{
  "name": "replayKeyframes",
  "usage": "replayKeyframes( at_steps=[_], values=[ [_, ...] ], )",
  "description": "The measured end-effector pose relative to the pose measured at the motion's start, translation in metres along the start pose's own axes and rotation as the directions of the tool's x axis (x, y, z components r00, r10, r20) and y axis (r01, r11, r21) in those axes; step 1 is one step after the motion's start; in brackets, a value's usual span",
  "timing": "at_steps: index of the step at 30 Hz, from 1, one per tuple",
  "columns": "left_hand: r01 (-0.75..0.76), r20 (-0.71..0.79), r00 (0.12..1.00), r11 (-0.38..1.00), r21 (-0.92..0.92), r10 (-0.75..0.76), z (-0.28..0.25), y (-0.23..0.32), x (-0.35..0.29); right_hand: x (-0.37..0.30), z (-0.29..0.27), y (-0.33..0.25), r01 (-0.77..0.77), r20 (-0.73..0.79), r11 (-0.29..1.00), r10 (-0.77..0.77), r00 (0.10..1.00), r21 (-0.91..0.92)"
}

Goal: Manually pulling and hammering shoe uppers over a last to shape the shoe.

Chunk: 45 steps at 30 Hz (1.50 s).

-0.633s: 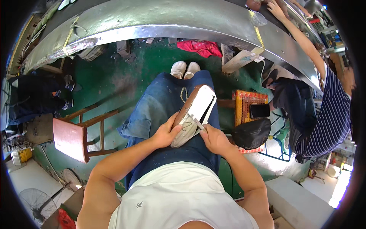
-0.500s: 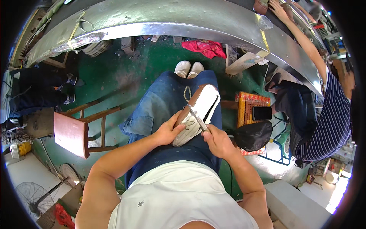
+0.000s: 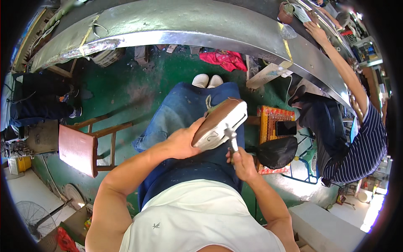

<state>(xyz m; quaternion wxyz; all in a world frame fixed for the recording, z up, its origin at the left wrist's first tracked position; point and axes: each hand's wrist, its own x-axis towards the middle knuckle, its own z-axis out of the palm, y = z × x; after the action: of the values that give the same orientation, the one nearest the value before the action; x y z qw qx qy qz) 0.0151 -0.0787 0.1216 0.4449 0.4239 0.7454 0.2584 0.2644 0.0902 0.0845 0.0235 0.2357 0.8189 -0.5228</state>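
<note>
A brown shoe upper (image 3: 214,122) with a pale underside and a stitched edge rests over my lap, tilted so its brown side shows more. My left hand (image 3: 183,142) is closed around its near left part. A loose cord loop (image 3: 208,102) sticks out past its far left edge. In my right hand (image 3: 243,163) is a metal hand tool (image 3: 231,136) with a blunt head, either a hammer or pincers. Its head is close to the shoe's right side; whether they touch I cannot tell. My fingers wrap the tool's lower part and hide it.
A long metal-topped bench (image 3: 180,23) curves across the far side. To my left stands a wooden stool (image 3: 79,149). On my right are a beaded seat (image 3: 268,119) with a phone (image 3: 286,128), a black bag (image 3: 277,151), and a person in a striped shirt (image 3: 357,151) reaching onto the bench.
The shoe has rolled, showing more of its brown side and less of its underside. My right hand has drawn the tool off the underside, to the right and nearer me.
</note>
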Motion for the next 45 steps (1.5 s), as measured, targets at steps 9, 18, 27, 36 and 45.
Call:
replayKeyframes(
  at_steps=[9,18,27,36,45],
  values=[
    [-0.554,-0.347,0.77,0.831,0.056,0.536,-0.088,0.107,-0.016,-0.042,0.008,0.038,-0.173,-0.163,0.848,0.289,0.943,0.501],
    [-0.129,-0.078,0.991,0.96,-0.25,0.113,0.002,-0.004,0.113,-0.038,-0.003,0.018,-0.207,-0.111,0.921,0.255,0.961,0.331],
    [-0.043,-0.438,0.885,0.963,0.264,0.16,0.035,0.004,0.072,-0.013,-0.027,-0.011,-0.118,0.092,0.991,0.112,0.989,0.064],
    [-0.045,-0.486,0.829,0.899,0.435,0.277,0.046,0.016,0.072,0.024,-0.06,-0.034,-0.348,0.335,0.909,0.263,0.905,0.228],
    [-0.112,-0.443,0.834,0.886,0.449,0.33,0.048,0.039,0.065,0.051,-0.109,-0.062,-0.587,0.525,0.789,0.427,0.736,0.182]
  ],
)
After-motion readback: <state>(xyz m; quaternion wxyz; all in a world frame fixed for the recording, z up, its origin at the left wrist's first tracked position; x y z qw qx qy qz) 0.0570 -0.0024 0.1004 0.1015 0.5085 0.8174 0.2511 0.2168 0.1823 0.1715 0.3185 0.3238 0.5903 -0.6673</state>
